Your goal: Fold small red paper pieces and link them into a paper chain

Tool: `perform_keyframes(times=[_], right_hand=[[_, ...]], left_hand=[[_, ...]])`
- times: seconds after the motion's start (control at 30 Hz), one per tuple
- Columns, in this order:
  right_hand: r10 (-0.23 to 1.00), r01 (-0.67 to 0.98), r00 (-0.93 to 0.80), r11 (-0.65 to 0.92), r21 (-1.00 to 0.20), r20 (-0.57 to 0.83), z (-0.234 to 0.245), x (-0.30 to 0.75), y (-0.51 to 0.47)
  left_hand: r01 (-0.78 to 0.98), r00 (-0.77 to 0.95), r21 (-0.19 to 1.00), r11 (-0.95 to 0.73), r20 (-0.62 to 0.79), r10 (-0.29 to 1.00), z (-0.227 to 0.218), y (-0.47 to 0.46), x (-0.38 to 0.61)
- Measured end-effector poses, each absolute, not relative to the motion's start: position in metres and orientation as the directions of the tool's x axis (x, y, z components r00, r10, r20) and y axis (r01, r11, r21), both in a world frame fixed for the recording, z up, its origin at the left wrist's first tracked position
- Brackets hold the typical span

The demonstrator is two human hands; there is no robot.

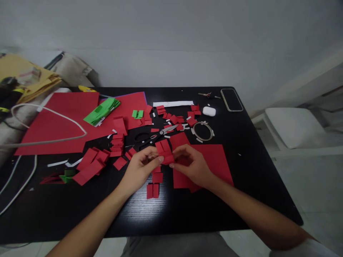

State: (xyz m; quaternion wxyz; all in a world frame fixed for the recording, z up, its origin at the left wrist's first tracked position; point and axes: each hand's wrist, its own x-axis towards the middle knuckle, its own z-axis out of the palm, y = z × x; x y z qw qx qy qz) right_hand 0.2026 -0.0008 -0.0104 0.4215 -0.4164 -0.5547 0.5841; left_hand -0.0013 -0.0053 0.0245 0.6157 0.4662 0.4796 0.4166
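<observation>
Both hands meet over the middle of a black table (187, 214). My left hand (140, 167) and my right hand (191, 166) pinch a small folded red paper piece (166, 157) between their fingertips, from either side. Under my right hand lies a red paper sheet (217, 160). Several small red folded pieces (153, 191) lie on the table just below my hands. Black-handled scissors (158, 136) rest just beyond them.
Large red sheets (61, 121) and a stack of green paper (102, 111) cover the left of the table. A tape roll (203, 131), white earbud case (209, 111), phone (231, 99) and keys (207, 95) sit at the back right. White cable (48, 142) loops at left.
</observation>
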Motion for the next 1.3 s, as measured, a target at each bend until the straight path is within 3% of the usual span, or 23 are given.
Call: perform_keyframes(times=[0.33, 0.63, 0.7, 0.8, 0.9, 1.0, 1.1, 1.3], right_hand=[[0.965, 0.037, -0.245, 0.100, -0.994, 0.088, -0.002, 0.206, 0.001], [0.978, 0.111, -0.155, 0.161, -0.981, 0.142, -0.004, 0.206, 0.004], [0.990, 0.074, -0.092, 0.114, -0.991, 0.107, -0.007, 0.205, 0.005], [0.998, -0.141, -0.055, -0.034, -0.989, -0.026, -0.013, 0.203, 0.007], [0.939, -0.316, -0.257, -0.305, -0.898, -0.229, -0.013, 0.202, 0.009], [0.794, -0.370, -0.537, -0.525, -0.766, -0.285, -0.009, 0.203, 0.009], [0.774, -0.390, -0.582, -0.536, -0.749, -0.251, -0.006, 0.203, 0.007], [0.840, -0.385, -0.492, -0.445, -0.809, -0.228, -0.006, 0.204, 0.008]], left_hand=[[0.056, 0.218, 0.979, 0.196, -0.203, 0.954, 0.026, -0.005, -0.007], [0.044, 0.220, 0.993, 0.113, -0.120, 0.968, 0.023, -0.005, -0.012], [0.044, 0.216, 0.995, 0.090, -0.098, 0.971, 0.021, -0.005, -0.011], [0.058, 0.181, 0.998, 0.002, -0.012, 0.983, 0.018, -0.005, -0.010], [0.145, 0.106, 0.973, -0.177, 0.162, 0.981, 0.016, -0.007, -0.010], [0.320, 0.075, 0.879, -0.353, 0.348, 0.934, 0.015, -0.011, -0.011], [0.413, 0.123, 0.792, -0.449, 0.440, 0.889, 0.013, -0.014, -0.012], [0.447, 0.204, 0.760, -0.472, 0.428, 0.881, 0.009, -0.014, -0.012]])
